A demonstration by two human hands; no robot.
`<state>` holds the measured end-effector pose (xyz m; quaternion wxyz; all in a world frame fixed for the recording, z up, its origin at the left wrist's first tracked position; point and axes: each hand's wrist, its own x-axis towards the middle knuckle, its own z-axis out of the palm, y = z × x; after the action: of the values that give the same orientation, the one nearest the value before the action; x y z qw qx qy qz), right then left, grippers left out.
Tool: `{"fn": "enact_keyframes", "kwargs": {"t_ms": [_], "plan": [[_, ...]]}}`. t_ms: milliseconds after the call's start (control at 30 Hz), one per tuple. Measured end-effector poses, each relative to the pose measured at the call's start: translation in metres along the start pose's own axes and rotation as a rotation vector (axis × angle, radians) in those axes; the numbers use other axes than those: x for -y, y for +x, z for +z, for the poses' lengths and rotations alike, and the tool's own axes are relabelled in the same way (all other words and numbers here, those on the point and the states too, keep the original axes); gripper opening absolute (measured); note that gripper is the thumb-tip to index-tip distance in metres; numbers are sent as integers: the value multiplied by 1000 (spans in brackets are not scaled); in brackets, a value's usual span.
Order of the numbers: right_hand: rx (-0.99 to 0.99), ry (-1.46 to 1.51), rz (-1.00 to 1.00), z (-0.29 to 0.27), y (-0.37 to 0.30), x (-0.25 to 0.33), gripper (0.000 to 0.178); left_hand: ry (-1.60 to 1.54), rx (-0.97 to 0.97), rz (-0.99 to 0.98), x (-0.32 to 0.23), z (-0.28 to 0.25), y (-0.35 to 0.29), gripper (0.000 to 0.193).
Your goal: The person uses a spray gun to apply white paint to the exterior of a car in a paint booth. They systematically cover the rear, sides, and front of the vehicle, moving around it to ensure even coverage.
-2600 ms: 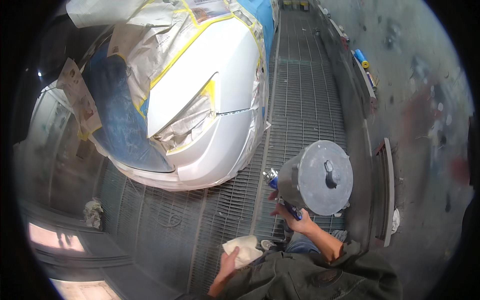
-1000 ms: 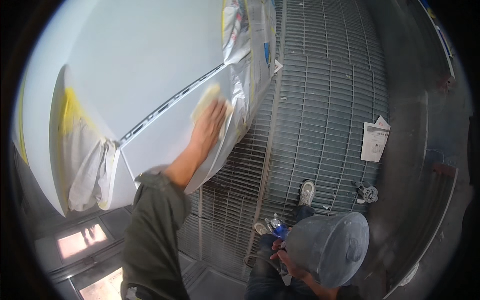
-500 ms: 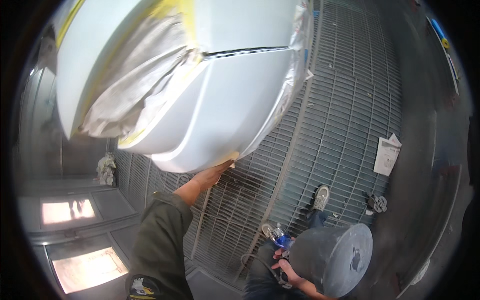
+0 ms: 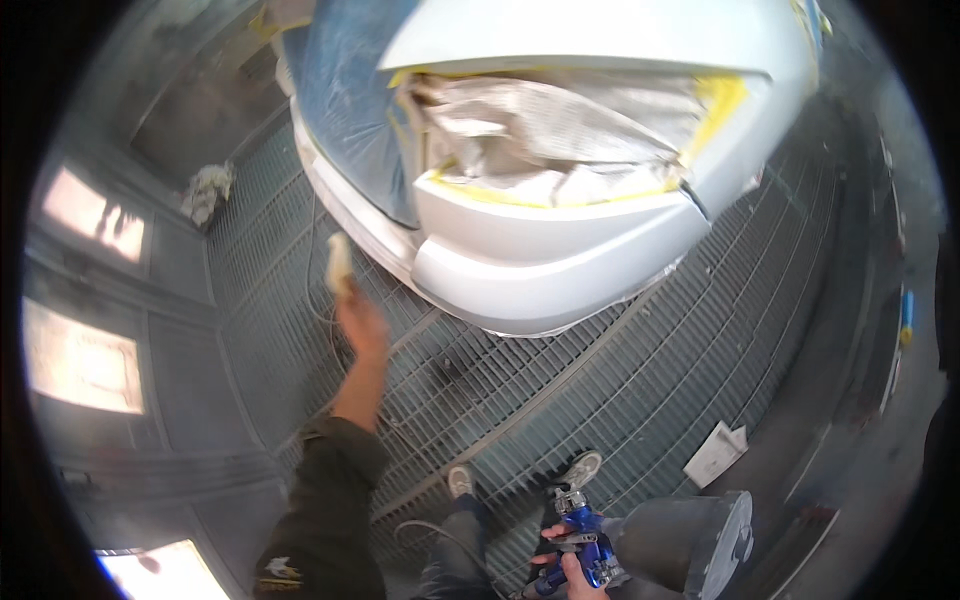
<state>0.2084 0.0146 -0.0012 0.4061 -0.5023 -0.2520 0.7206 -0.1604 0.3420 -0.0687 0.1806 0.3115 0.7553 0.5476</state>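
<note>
My left hand (image 4: 362, 322), smeared by motion, is closed on a folded cream-yellow cloth (image 4: 340, 262). It is held out over the grating, left of a car's white front bumper (image 4: 560, 255) and apart from it. Low on the right, my right hand (image 4: 574, 577) grips a blue spray gun (image 4: 590, 540) by its handle. A big grey paint cup (image 4: 665, 535) is attached to the gun and points to the right. Above the bumper, crumpled masking paper (image 4: 540, 130) edged with yellow tape covers the headlight opening. Bluish plastic film (image 4: 352, 110) covers the grille area.
A metal floor grating (image 4: 480, 390) lies under me and the car. An air hose (image 4: 425, 527) curves beside my legs. White paper sheets (image 4: 716, 455) lie at the right, crumpled masking material (image 4: 207, 194) at the far left. Booth walls with bright panels (image 4: 85, 357) stand left.
My left hand has come off the bumper and swung left with the cloth. My view has turned, so the masked headlight and grille are now in front. The spray gun shows more fully.
</note>
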Motion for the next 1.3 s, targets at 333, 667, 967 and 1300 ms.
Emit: {"fn": "enact_keyframes", "kwargs": {"t_ms": [333,667,967,1300], "plan": [[5,-81,19,-5,10,33,33,229,381,846,-75,177,-220,70],[-10,-304,174,-35,24,35,28,-213,-216,479,-102,145,-129,69],[-30,-400,218,-41,15,38,27,-852,-204,-494,20,141,-99,65],[-75,-395,53,10,12,13,31,-998,-211,-1071,25,154,-177,59]]}}
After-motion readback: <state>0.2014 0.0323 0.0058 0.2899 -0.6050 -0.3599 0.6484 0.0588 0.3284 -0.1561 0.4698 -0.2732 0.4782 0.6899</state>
